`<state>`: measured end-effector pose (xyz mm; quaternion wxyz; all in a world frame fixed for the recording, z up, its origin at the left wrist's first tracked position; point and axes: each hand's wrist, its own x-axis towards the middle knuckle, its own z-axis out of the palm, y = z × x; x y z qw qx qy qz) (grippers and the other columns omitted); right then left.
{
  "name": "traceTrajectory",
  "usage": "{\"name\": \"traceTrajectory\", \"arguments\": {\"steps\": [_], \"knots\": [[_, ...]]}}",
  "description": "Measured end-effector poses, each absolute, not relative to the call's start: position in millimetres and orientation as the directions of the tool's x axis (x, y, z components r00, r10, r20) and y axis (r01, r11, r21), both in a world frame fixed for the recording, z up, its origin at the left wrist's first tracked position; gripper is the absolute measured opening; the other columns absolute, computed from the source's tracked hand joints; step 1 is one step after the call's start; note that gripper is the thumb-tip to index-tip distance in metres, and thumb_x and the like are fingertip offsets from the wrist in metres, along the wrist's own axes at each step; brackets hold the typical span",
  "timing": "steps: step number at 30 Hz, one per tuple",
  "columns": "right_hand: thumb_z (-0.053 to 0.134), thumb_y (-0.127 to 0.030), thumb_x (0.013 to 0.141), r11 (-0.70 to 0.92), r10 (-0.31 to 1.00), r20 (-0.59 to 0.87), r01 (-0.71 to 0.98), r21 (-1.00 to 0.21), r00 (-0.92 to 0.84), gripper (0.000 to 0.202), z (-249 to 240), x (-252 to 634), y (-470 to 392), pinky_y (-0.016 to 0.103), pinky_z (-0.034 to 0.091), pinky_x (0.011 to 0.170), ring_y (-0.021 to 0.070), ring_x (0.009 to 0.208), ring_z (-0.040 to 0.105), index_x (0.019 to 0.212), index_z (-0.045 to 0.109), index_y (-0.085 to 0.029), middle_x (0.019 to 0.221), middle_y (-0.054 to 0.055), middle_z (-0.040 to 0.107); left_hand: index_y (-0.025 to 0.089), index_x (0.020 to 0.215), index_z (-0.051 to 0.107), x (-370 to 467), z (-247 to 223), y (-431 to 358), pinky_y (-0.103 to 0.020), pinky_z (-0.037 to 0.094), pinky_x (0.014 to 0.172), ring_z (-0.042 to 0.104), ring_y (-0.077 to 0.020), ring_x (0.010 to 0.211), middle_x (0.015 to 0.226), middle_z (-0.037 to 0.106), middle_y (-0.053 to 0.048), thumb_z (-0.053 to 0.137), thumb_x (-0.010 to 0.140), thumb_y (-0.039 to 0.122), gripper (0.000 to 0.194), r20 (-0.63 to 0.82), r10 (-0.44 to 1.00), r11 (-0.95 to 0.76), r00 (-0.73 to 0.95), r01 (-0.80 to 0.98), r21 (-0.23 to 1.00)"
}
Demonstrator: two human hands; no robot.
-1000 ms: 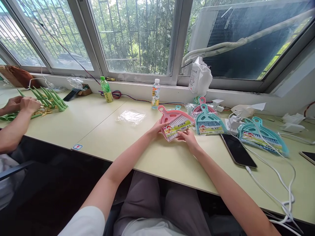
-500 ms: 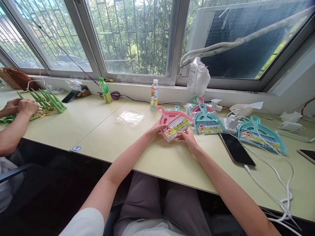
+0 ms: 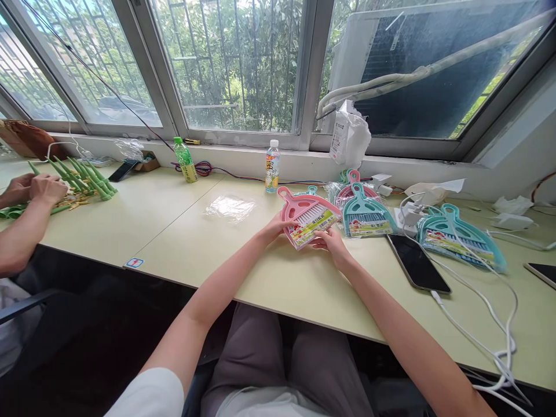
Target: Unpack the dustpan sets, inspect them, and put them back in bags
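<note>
A pink dustpan and brush set [image 3: 299, 205] with a printed label across it is held tilted just above the table [image 3: 208, 249]. My left hand [image 3: 277, 227] grips its left edge, thumb on the front. At the lower right edge, my right hand [image 3: 330, 242] holds it by the label, some fingers hidden underneath. Close by on the right lies a teal dustpan and brush set [image 3: 365, 208] in clear wrap, with more wrapped sets partly hidden behind it. Another teal stack [image 3: 460, 237] is farther right. A clear plastic bag [image 3: 230, 208] lies flat to the left.
A black phone [image 3: 419, 263] with a white charging cable [image 3: 471, 333] lies at right. A drink bottle [image 3: 272, 167] and a green bottle [image 3: 185, 160] stand near the window. At far left, another person's hands [image 3: 43, 190] work among green plastic stalks [image 3: 89, 176].
</note>
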<state>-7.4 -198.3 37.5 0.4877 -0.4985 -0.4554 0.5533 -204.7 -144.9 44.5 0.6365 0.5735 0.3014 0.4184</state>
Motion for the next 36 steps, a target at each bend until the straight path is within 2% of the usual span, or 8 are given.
{"name": "traceTrajectory", "arguments": {"steps": [7, 19, 36], "knots": [[0.066, -0.024, 0.081, -0.056, 0.994, -0.048, -0.078, -0.995, -0.098, 0.026, 34.5, -4.9, -199.5, 0.024, 0.06, 0.063, 0.0177, 0.074, 0.074, 0.105, 0.056, -0.019, 0.104, 0.007, 0.073, 0.022, 0.128, 0.054, -204.5, 48.6, -146.8, -0.045, 0.047, 0.102, 0.06, -0.0279, 0.116, 0.123, 0.064, -0.01, 0.085, 0.062, 0.028, 0.073, 0.093, 0.887, -0.01, 0.452, -0.181, 0.983], [0.068, -0.025, 0.08, -0.033, 0.996, -0.025, -0.088, -0.996, -0.09, 0.028, 30.3, -4.9, -197.5, 0.026, 0.061, 0.067, 0.0185, 0.075, 0.074, 0.105, 0.056, -0.018, 0.104, 0.008, 0.073, 0.021, 0.128, 0.053, -204.0, 49.6, -147.5, -0.046, 0.046, 0.103, 0.059, -0.0278, 0.116, 0.125, 0.063, -0.011, 0.085, 0.06, 0.027, 0.076, 0.083, 0.889, 0.0, 0.451, -0.182, 0.983], [0.067, -0.027, 0.08, -0.043, 0.996, -0.036, -0.089, -0.995, -0.079, 0.029, 31.7, -5.6, -198.6, 0.024, 0.06, 0.062, 0.0184, 0.075, 0.074, 0.106, 0.056, -0.018, 0.102, 0.008, 0.073, 0.023, 0.131, 0.052, -204.8, 54.7, -152.2, -0.046, 0.047, 0.103, 0.06, -0.0284, 0.116, 0.125, 0.062, -0.01, 0.084, 0.061, 0.027, 0.077, 0.065, 0.884, 0.015, 0.462, -0.168, 0.986]]}}
